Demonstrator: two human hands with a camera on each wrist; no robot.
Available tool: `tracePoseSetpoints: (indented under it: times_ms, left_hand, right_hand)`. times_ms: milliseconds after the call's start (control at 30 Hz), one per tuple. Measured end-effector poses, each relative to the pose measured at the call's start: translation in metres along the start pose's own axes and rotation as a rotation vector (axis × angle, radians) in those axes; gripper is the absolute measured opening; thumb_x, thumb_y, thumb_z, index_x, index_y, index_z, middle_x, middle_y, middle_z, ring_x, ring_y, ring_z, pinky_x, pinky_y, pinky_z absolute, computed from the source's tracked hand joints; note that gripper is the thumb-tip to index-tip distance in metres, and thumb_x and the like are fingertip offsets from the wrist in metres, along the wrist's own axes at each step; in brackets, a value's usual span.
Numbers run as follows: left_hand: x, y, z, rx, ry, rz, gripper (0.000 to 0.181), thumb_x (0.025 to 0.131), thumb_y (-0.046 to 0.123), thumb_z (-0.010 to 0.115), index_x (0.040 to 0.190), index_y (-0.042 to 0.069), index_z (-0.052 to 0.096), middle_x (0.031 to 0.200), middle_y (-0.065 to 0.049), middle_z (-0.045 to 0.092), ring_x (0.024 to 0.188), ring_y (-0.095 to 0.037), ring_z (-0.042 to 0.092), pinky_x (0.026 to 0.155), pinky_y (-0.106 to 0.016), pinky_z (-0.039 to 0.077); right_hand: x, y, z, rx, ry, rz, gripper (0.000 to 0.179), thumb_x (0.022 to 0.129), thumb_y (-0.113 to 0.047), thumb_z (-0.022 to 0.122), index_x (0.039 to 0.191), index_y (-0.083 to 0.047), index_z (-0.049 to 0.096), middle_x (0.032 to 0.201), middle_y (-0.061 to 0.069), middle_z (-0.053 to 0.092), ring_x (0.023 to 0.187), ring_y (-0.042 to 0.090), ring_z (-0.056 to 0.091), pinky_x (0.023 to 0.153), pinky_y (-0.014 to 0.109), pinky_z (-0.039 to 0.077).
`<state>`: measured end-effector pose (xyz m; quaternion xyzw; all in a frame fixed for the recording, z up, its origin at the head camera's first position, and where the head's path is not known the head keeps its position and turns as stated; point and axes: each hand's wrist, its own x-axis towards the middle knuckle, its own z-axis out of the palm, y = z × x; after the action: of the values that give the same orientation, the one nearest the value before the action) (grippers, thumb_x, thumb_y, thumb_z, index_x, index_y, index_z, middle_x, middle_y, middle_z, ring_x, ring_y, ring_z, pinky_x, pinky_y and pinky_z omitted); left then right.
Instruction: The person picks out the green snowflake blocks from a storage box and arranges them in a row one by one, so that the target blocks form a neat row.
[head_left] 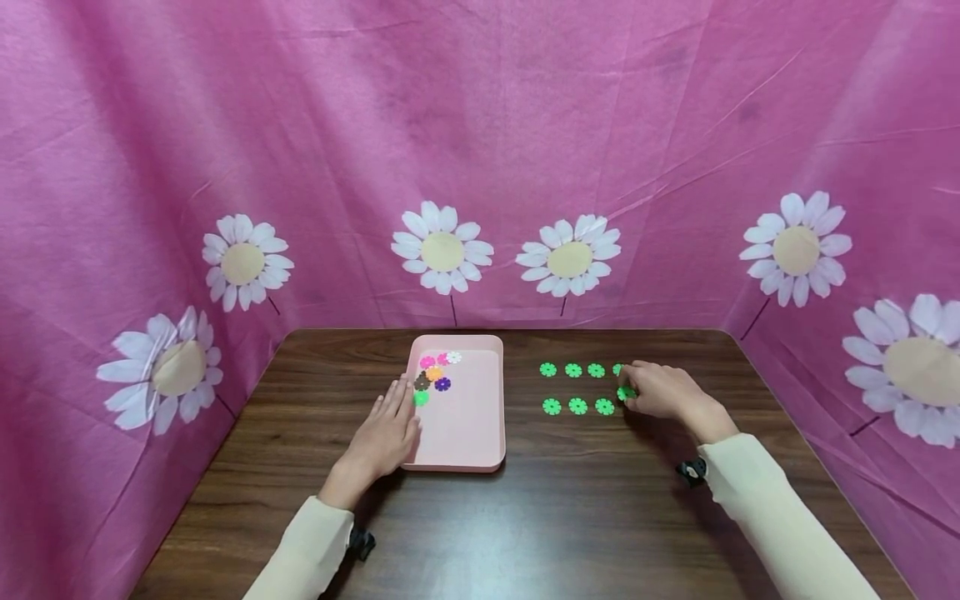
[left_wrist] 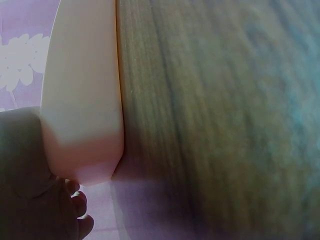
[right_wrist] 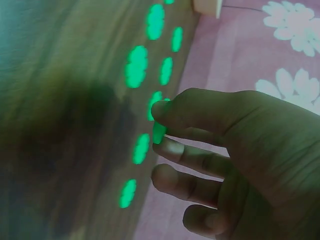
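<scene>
My right hand (head_left: 663,393) is over the right part of the table, its thumb and fingertips pinching a green flower-shaped plastic disc (right_wrist: 159,132). Other green discs (head_left: 577,406) lie on the wood in two rows beside and partly behind the hand. Straight-fingered, my left hand (head_left: 384,429) rests along the left rim of a pink tray (head_left: 465,442). The tray's outer wall (left_wrist: 82,95) fills much of the left wrist view. Inside it lie flower-shaped discs of several colours, among them a purple disc (head_left: 442,384), an orange disc (head_left: 434,373) and a white disc (head_left: 453,357).
The dark wooden table (head_left: 525,533) carries the tray left of centre and the green rows to its right. A pink curtain (head_left: 495,125) printed with large white daisies stands behind the table and along both sides.
</scene>
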<state>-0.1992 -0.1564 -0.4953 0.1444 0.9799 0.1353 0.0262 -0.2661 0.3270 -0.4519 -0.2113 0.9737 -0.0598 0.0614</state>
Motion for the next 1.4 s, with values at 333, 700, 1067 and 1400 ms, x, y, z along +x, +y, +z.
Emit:
tracePoseSetpoints:
  times_ms: [333,700,1067,1400]
  left_hand:
    - [-0.001,0.000,0.001,-0.006,0.000,-0.009,0.064,0.114,0.026,0.041,0.165,-0.009,0.024,0.177,-0.024,0.014,0.165,-0.041,0.018,0.135,-0.057,0.021]
    - [0.000,0.001,0.001,-0.003,0.002,-0.012,0.064,0.114,0.027,0.041,0.165,-0.009,0.024,0.178,-0.024,0.014,0.165,-0.041,0.018,0.134,-0.058,0.021]
    - [-0.001,0.000,0.001,-0.014,0.002,-0.005,0.064,0.114,0.026,0.041,0.165,-0.009,0.023,0.177,-0.024,0.013,0.165,-0.041,0.017,0.135,-0.056,0.022]
    - [0.000,0.000,0.001,-0.018,0.011,0.001,0.065,0.114,0.026,0.042,0.165,-0.009,0.024,0.177,-0.025,0.014,0.165,-0.042,0.019,0.134,-0.057,0.022]
  right_hand:
    - [-0.007,0.012,0.022,0.029,-0.036,0.024,0.025,0.090,-0.022,0.080,0.112,-0.012,0.072,0.103,0.003,0.067,0.075,0.016,0.059,0.062,0.042,0.051]
    - [-0.008,0.012,0.022,0.033,-0.044,0.019,0.023,0.090,-0.022,0.081,0.109,-0.013,0.072,0.103,0.001,0.066,0.074,0.015,0.055,0.061,0.038,0.048]
    - [0.012,-0.007,-0.004,0.044,-0.026,-0.038,0.011,0.095,-0.019,0.078,0.103,-0.014,0.071,0.087,-0.005,0.066,0.069,0.011,0.055,0.059,0.032,0.045]
    - [0.057,-0.061,-0.032,0.032,0.035,-0.163,0.006,0.096,-0.017,0.073,0.091,-0.018,0.069,0.079,-0.007,0.067,0.066,0.011,0.054,0.060,0.033,0.048]
